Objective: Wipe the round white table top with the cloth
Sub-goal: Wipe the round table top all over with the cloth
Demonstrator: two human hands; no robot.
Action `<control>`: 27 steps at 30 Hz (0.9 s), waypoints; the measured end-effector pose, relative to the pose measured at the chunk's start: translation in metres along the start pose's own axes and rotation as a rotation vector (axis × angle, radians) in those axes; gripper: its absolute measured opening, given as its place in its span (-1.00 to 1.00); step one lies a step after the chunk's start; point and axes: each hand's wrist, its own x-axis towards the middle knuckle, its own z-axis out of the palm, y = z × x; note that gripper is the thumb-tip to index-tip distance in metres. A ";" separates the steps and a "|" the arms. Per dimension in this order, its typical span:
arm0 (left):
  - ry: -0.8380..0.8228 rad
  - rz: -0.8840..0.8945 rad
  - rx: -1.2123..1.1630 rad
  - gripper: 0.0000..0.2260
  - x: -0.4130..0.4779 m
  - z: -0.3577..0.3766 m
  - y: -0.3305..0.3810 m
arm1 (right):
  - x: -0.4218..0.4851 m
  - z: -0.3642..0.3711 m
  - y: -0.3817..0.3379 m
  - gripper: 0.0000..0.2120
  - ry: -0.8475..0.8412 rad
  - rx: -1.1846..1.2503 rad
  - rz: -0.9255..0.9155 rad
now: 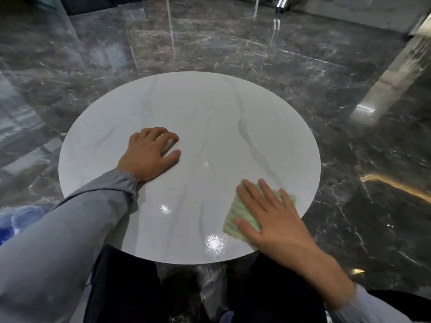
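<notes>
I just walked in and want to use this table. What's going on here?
A person is wiping the round white table top with a pale green cloth. The right hand lies flat on the cloth with its fingers straight, pressing it down close to the table's near right edge. The left hand rests on the bare top left of the middle and holds nothing.

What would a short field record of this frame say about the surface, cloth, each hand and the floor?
surface: round white table top, glossy, grey veins
cloth: green cloth, flat near right edge
right hand: presses on cloth, fingers straight
left hand: rests on table, holds nothing
floor: dark marble floor
</notes>
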 end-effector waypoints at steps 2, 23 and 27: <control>0.000 0.005 0.008 -0.54 0.000 0.000 0.001 | 0.021 -0.013 0.032 -0.29 -0.029 -0.009 0.151; 0.006 0.007 0.015 -0.56 0.003 0.005 -0.003 | 0.161 -0.036 0.045 -0.30 -0.041 0.023 0.212; 0.008 0.002 0.007 -0.55 0.003 0.005 -0.003 | 0.182 -0.031 0.018 -0.33 -0.040 -0.002 0.171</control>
